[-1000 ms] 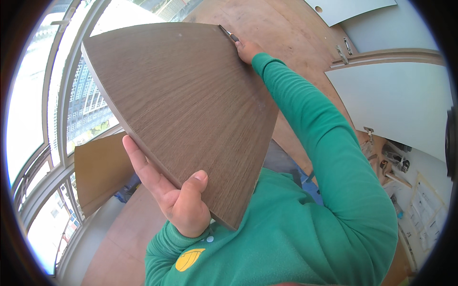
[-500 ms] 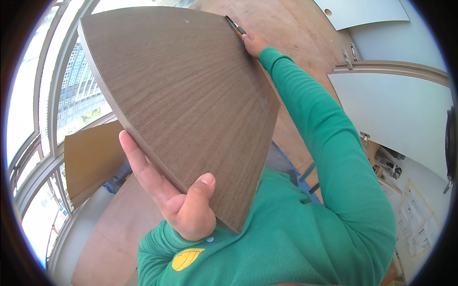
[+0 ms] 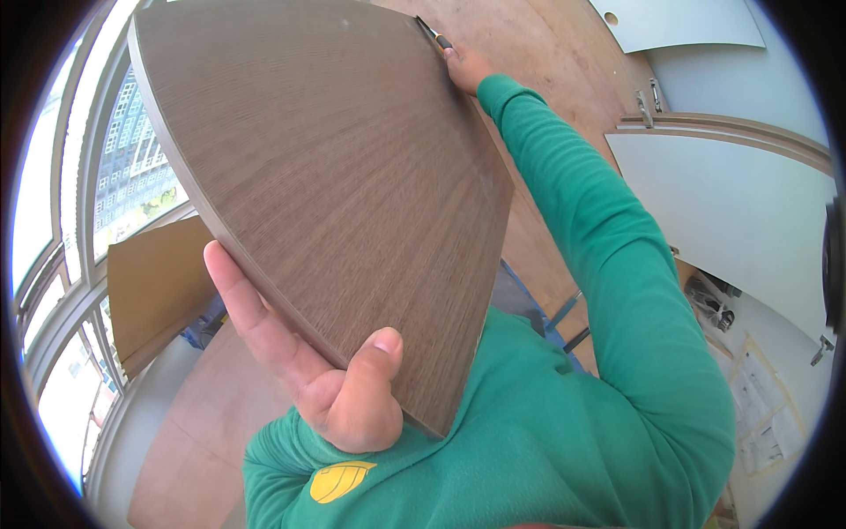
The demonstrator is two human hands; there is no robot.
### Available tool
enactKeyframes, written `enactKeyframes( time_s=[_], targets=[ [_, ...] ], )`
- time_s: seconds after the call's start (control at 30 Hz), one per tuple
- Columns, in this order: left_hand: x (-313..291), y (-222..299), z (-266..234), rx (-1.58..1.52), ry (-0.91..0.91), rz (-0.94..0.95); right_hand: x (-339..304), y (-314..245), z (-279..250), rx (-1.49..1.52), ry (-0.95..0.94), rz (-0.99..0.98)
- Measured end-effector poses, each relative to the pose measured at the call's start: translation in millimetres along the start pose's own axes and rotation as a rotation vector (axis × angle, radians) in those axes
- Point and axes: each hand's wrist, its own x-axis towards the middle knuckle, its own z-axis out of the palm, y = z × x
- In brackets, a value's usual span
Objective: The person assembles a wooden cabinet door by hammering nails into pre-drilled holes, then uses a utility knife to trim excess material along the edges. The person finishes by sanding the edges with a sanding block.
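Window: curved glazing with pale frames point(image 3: 66, 264) along the left, buildings outside visible through it.
Cardboard sheet: brown, flat point(image 3: 154, 286), leaning just inside the window.
Floor: brown boards point(image 3: 564, 62).
White panels: one large point(image 3: 731, 207) at right, another point(image 3: 679, 19) at top.
Papers: light sheets point(image 3: 762, 410), lower right.

The left hand point(image 3: 339, 388) grips with thumb up and fingers extended, while the right hand point(image 3: 465, 66) reaches far forward, arm straightened.

Yellow round sleeve patch point(image 3: 342, 481); lower middle
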Motion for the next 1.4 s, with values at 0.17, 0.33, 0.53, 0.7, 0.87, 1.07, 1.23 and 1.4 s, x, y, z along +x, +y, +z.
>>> enactKeyframes(
  time_s=[0.17,0.33,0.53,0.7,0.87,1.07,1.23,1.4],
  targets=[
    [-1,-4,2,0.057,0.055,0.011,-13,-22,-9,-0.083,-0.028,0.032],
    [0,-9,-1,0.047,0.048,0.023,-17,-26,-6,-0.098,-0.055,0.088],
    [-2,-3,6,0.03,0.137,-0.041,-7,-32,-13,-0.156,-0.189,0.107],
    [0,-10,3,0.002,0.129,-0.005,-7,-23,-17,-0.04,-0.193,0.116],
    [0,-14,1,0.062,0.123,0.018,-6,-7,-8,0.019,-0.073,0.093],
    [1,-15,2,0.058,0.16,0.018,-17,-23,-14,-0.092,-0.053,0.039],
    [1,-14,6,0.053,0.191,-0.004,-5,-13,-8,-0.133,-0.04,0.024],
    [1,-14,6,0.007,0.189,0.004,-7,-14,-6,-0.065,-0.011,0.05]
  ],
)
